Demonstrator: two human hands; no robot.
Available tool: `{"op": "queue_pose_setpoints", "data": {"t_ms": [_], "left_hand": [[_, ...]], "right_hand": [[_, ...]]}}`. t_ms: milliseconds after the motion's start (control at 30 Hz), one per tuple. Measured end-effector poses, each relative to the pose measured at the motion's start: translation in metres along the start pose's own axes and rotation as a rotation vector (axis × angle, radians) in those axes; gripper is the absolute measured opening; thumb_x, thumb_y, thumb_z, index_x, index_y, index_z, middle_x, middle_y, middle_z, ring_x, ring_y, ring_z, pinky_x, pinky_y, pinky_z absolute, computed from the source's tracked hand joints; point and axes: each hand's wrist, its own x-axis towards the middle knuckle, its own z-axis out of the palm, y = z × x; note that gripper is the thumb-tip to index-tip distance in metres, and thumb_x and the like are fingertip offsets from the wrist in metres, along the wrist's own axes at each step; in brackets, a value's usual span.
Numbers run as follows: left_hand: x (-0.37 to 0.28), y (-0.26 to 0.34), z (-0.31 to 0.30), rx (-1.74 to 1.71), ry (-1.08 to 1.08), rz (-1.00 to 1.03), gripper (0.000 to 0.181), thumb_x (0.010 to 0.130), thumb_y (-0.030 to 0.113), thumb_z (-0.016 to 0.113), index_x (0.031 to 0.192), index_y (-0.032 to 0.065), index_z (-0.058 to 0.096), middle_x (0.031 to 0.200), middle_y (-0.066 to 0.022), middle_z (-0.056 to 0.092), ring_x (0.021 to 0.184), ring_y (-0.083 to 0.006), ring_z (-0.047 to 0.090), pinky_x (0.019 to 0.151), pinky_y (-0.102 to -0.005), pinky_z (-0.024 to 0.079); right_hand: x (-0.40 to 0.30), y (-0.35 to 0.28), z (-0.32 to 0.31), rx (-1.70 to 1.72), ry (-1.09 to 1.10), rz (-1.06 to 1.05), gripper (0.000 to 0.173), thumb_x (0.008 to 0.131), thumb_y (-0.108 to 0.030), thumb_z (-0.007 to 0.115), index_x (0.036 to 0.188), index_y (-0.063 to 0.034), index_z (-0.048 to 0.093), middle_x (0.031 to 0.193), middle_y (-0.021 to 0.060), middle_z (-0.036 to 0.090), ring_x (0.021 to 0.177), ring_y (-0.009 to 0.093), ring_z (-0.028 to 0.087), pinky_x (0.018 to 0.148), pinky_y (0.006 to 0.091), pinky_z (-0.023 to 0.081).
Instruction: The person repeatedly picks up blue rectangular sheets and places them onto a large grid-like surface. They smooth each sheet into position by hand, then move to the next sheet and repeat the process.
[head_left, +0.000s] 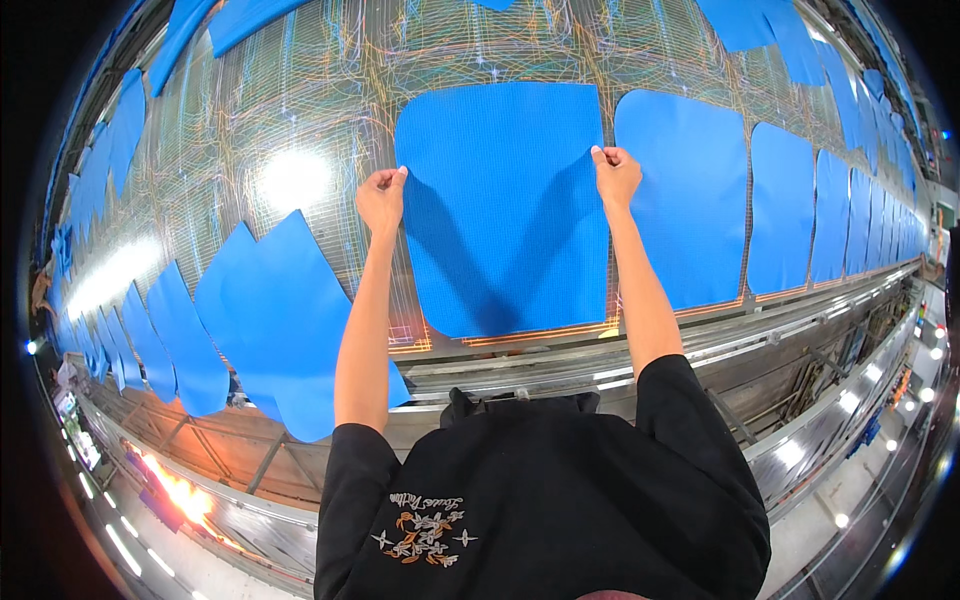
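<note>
A blue fabric panel (502, 142) with rounded left corners and a finely textured surface lies before me on a long table. My left hand (381, 201) pinches its left edge between thumb and fingers. At its right edge, close to the upper corner, my right hand (619, 178) has a similar pinch. The panel looks nearly flat, and shadows of both arms fall across it. Whether the pinched edges are lifted off the table is hard to tell.
The tabletop (480, 45) bears dense coloured lines. To the right, similar blue panels (682, 187) form a row. Pointed blue pieces (270, 315) lie at left, some overhanging the near edge. Metal rails (720, 334) run along that edge. More blue pieces (731, 22) lie across the table.
</note>
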Motion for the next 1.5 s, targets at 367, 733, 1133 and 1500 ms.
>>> {"op": "queue_pose_setpoints", "data": {"t_ms": [367, 733, 1133, 1500], "left_hand": [[0.007, 0.002, -0.006, 0.018, -0.076, -0.025, 0.032, 0.083, 0.036, 0.081, 0.093, 0.0056, 0.081, 0.084, -0.0077, 0.077, 0.076, -0.0205, 0.072, 0.074, -0.0348, 0.054], [0.007, 0.003, -0.007, -0.001, -0.090, -0.066, 0.035, 0.082, 0.039, 0.081, 0.093, 0.0060, 0.081, 0.084, -0.0085, 0.077, 0.076, -0.0214, 0.072, 0.075, -0.0357, 0.054], [-0.018, -0.002, -0.045, 0.345, -0.355, 0.077, 0.044, 0.079, 0.052, 0.081, 0.085, 0.0083, 0.079, 0.078, -0.0133, 0.075, 0.078, -0.0324, 0.073, 0.071, -0.0452, 0.057], [-0.229, -0.097, -0.081, -0.022, -0.232, -0.257, 0.032, 0.083, 0.035, 0.082, 0.086, 0.0028, 0.078, 0.069, -0.0111, 0.071, 0.061, -0.0237, 0.067, 0.060, -0.0390, 0.050]], "right_hand": [[0.002, -0.004, -0.004, -0.002, -0.019, -0.024, 0.026, 0.083, -0.024, 0.082, 0.089, 0.0008, 0.077, 0.079, 0.0124, 0.076, 0.070, 0.022, 0.072, 0.070, 0.0358, 0.056], [0.005, 0.000, 0.000, 0.011, -0.044, 0.041, 0.027, 0.082, -0.025, 0.084, 0.087, 0.0004, 0.077, 0.077, 0.0122, 0.076, 0.070, 0.021, 0.072, 0.070, 0.0348, 0.056], [0.014, 0.009, -0.014, -0.211, -0.209, -0.044, 0.048, 0.076, -0.040, 0.089, 0.098, 0.0000, 0.076, 0.086, 0.0120, 0.076, 0.078, 0.023, 0.072, 0.075, 0.0352, 0.056], [-0.158, 0.081, -0.127, 0.051, -0.418, 0.180, 0.034, 0.085, -0.029, 0.086, 0.087, 0.0022, 0.072, 0.068, 0.0004, 0.064, 0.060, 0.007, 0.053, 0.056, 0.0278, 0.043]]}}
